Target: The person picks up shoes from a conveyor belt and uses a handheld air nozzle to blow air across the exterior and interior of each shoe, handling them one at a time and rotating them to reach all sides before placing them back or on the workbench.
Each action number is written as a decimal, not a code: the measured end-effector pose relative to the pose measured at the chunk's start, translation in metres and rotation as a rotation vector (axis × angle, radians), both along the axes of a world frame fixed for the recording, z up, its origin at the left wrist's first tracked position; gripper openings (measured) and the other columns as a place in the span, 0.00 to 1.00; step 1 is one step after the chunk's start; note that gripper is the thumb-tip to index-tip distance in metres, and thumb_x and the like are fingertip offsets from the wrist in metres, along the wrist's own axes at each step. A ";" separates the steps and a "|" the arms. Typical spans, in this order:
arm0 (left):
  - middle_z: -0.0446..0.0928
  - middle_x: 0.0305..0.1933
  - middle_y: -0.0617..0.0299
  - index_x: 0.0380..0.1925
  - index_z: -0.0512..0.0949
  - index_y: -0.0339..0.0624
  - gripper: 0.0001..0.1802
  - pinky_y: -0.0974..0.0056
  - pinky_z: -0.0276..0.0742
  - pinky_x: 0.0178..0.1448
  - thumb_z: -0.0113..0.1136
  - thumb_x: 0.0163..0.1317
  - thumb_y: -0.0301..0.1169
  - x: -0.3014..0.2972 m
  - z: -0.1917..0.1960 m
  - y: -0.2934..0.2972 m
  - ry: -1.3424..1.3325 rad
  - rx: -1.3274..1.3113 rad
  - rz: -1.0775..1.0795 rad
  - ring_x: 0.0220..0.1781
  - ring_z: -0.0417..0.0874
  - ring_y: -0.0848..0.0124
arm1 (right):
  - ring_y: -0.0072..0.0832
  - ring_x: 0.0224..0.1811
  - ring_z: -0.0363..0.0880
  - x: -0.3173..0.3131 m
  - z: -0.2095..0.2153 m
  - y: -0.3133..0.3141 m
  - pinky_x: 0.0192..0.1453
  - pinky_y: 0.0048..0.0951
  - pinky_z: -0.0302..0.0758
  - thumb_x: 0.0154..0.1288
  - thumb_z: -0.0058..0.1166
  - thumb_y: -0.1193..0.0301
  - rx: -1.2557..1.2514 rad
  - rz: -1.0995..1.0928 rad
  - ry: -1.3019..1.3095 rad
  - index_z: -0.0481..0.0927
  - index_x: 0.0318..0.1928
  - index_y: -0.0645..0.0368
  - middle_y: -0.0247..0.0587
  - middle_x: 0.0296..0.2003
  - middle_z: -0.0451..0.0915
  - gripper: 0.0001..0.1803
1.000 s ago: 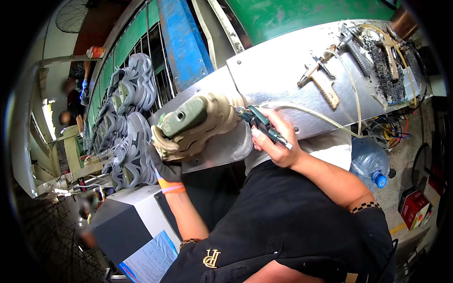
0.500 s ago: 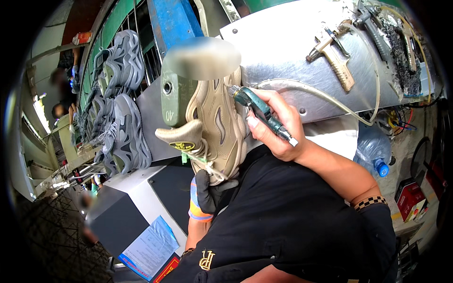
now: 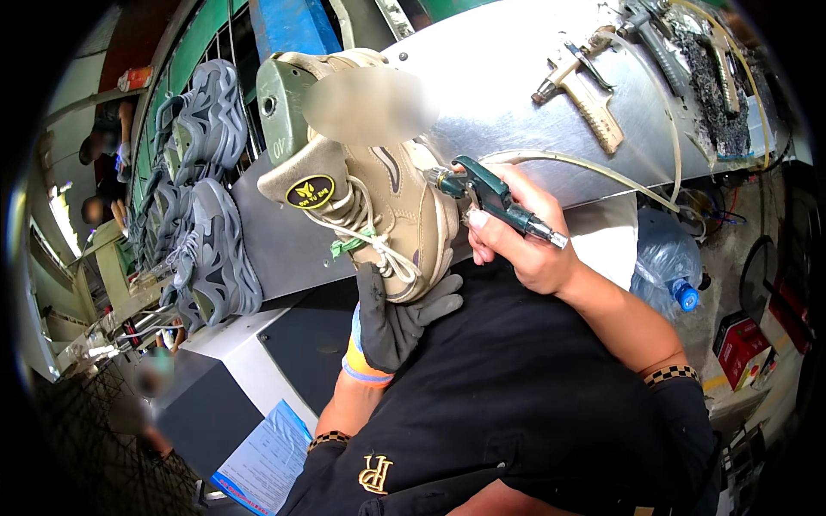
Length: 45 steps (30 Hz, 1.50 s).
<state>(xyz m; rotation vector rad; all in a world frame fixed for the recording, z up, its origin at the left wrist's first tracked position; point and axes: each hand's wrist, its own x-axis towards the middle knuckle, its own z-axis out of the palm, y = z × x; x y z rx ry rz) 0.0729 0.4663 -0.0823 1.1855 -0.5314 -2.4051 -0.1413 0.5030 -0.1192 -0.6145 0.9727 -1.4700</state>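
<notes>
A beige sneaker [image 3: 404, 219] with pale laces and a green shoe last [image 3: 277, 107] in its opening lies tilted in front of me. Its toe rests in my left hand [image 3: 397, 325], which wears a dark grey glove with an orange cuff; thumb and fingers curve around the toe. My right hand [image 3: 542, 245], bare, is closed around a small dark green spray gun [image 3: 492, 193]. The gun's nozzle points left at the shoe's side, close to the sole edge. A blurred patch hides part of the shoe's far end.
Beige spray gun [image 3: 589, 99] and grey spray gun [image 3: 658, 47] lie on the metal bench [image 3: 508, 95]. A clear hose [image 3: 585, 168] curves along it. Several grey sneakers [image 3: 215, 249] stand on a rack at left. A water jug [image 3: 667, 262] is below right. People are at far left.
The sneaker has been turned so its tongue and laces face me more. My left hand's fingers now show spread under the toe. My right hand and the gun have shifted slightly right and down.
</notes>
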 end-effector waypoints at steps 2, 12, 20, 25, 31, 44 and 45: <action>0.69 0.64 0.42 0.69 0.57 0.36 0.43 0.49 0.77 0.62 0.33 0.70 0.62 -0.005 0.001 0.000 -0.014 0.029 -0.007 0.60 0.77 0.51 | 0.15 0.23 0.74 -0.001 0.001 0.006 0.29 0.21 0.71 0.66 0.52 0.73 0.012 -0.002 0.024 0.71 0.56 0.67 0.33 0.28 0.76 0.19; 0.73 0.60 0.42 0.66 0.61 0.33 0.49 0.50 0.76 0.62 0.31 0.65 0.69 -0.041 -0.005 -0.007 0.073 0.169 -0.182 0.59 0.79 0.55 | 0.14 0.24 0.73 -0.025 0.035 0.039 0.29 0.20 0.71 0.66 0.53 0.74 0.154 0.047 0.114 0.72 0.54 0.65 0.32 0.27 0.76 0.17; 0.70 0.62 0.39 0.61 0.62 0.32 0.52 0.50 0.71 0.66 0.29 0.62 0.73 -0.089 -0.009 -0.030 0.263 0.159 -0.275 0.62 0.75 0.52 | 0.14 0.24 0.70 -0.029 0.062 0.034 0.29 0.20 0.68 0.64 0.55 0.74 0.231 -0.071 0.294 0.72 0.53 0.66 0.33 0.26 0.75 0.18; 0.75 0.53 0.51 0.55 0.68 0.37 0.47 0.61 0.74 0.58 0.33 0.62 0.72 -0.104 -0.031 -0.050 0.416 0.153 -0.136 0.51 0.78 0.63 | 0.17 0.36 0.78 -0.010 0.031 0.025 0.43 0.20 0.73 0.61 0.56 0.79 -0.027 -0.228 0.611 0.71 0.58 0.68 0.42 0.36 0.81 0.23; 0.73 0.54 0.50 0.65 0.59 0.31 0.32 0.61 0.73 0.58 0.55 0.65 0.35 -0.097 -0.038 -0.057 -0.145 -0.937 -0.307 0.50 0.76 0.65 | 0.24 0.34 0.82 -0.011 0.004 0.006 0.40 0.25 0.78 0.61 0.54 0.80 -0.199 -0.224 0.790 0.70 0.59 0.68 0.42 0.37 0.81 0.24; 0.74 0.58 0.51 0.61 0.67 0.31 0.23 0.62 0.69 0.64 0.50 0.68 0.29 0.150 0.007 -0.124 -0.930 -1.288 -0.250 0.59 0.75 0.61 | 0.34 0.31 0.77 -0.132 0.090 0.137 0.29 0.33 0.78 0.70 0.45 0.59 -0.740 -0.857 0.414 0.52 0.70 0.59 0.45 0.39 0.78 0.34; 0.74 0.59 0.51 0.61 0.68 0.30 0.23 0.62 0.68 0.65 0.49 0.69 0.31 0.153 0.000 -0.128 -0.884 -1.291 -0.258 0.59 0.75 0.61 | 0.31 0.32 0.73 -0.138 0.094 0.140 0.26 0.29 0.72 0.69 0.46 0.62 -0.734 -0.945 0.388 0.54 0.70 0.58 0.43 0.39 0.75 0.33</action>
